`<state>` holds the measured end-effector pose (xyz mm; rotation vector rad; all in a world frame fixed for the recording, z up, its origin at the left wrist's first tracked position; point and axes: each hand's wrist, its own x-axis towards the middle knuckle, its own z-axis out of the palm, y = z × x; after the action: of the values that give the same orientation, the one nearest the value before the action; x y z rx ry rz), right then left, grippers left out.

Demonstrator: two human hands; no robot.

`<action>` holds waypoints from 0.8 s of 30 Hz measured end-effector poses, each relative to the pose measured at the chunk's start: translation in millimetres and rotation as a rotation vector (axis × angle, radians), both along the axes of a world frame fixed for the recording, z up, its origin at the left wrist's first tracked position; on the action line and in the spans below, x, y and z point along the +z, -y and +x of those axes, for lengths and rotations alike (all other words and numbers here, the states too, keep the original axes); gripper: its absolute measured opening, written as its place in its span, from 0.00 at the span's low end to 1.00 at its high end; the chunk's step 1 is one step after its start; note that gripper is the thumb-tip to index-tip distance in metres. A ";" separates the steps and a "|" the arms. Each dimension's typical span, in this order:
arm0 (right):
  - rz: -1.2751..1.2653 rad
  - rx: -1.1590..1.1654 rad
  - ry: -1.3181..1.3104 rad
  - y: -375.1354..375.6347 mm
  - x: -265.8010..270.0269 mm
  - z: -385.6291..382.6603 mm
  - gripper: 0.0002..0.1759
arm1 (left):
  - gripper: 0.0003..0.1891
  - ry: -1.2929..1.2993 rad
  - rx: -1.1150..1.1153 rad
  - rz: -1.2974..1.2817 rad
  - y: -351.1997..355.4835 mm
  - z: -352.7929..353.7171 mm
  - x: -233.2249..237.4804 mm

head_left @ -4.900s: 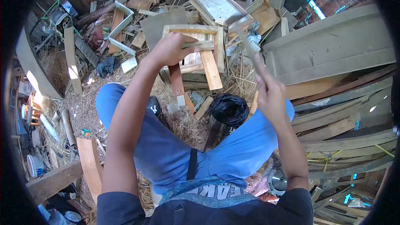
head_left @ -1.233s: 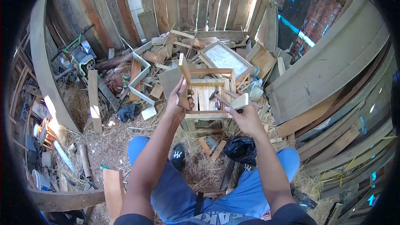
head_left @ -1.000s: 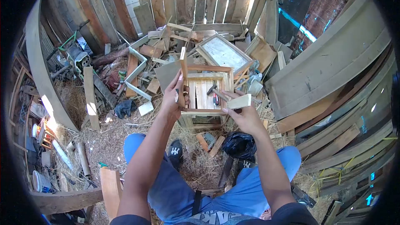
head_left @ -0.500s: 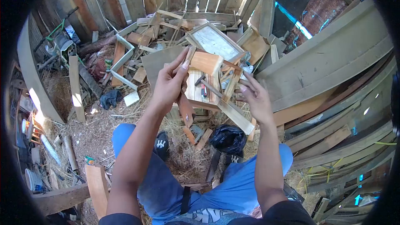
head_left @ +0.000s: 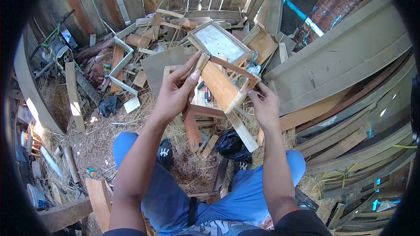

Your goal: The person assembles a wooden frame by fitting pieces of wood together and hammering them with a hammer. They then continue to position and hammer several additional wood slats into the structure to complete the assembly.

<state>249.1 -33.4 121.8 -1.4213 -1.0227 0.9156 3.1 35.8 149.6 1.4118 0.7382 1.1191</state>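
Observation:
Between my hands is a small wooden frame (head_left: 221, 87) made of several boards, held tilted above a low wooden stool-like surface. My left hand (head_left: 177, 91) pinches its left end with thumb and fingers. At the right end, my right hand (head_left: 264, 107) is closed on a corner, its fingertips partly behind the wood. A pale leg-like strip (head_left: 242, 132) slants down below the frame, and a reddish board (head_left: 191, 131) hangs under my left hand. A red-and-black tool (head_left: 207, 94) lies on the surface behind, partly covered by the frame.
Scrap wood and a white panel in a frame (head_left: 221, 41) are piled ahead. Long planks (head_left: 341, 70) lean at the right. A black plastic bag (head_left: 234, 145) sits near my feet. An upright board (head_left: 99, 201) stands at lower left, and straw covers the ground.
The frame has turned, its broad board now sloping down to the right. My right hand has moved in and closed on its corner. The hammer seen before is now mostly hidden.

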 end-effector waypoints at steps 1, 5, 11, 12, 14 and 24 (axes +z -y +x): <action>0.018 -0.004 0.064 -0.4 -1.9 1.9 0.18 | 0.27 0.000 -0.002 0.000 0.2 -1.2 -0.1; 0.063 -0.055 0.107 0.2 3.9 -2.7 0.13 | 0.27 -0.063 -0.051 0.023 -0.1 -9.0 0.6; 0.128 -0.142 0.155 1.8 3.7 -8.4 0.13 | 0.27 -0.092 -0.026 0.121 -4.1 -7.7 -7.8; 0.128 -0.141 0.154 2.0 4.0 -9.1 0.13 | 0.28 -0.097 -0.032 0.112 -4.3 -8.7 -8.9; 0.132 -0.144 0.204 2.5 4.6 -9.8 0.13 | 0.28 -0.093 -0.030 0.104 -4.4 -8.1 -9.0; 0.173 -0.152 0.311 3.7 -9.0 1.2 0.14 | 0.28 -0.050 -0.065 0.082 -4.4 -6.6 -13.6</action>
<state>250.3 -37.1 112.8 -1.4988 -1.1740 0.4917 -3.5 40.3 136.0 1.5273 0.6830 1.0772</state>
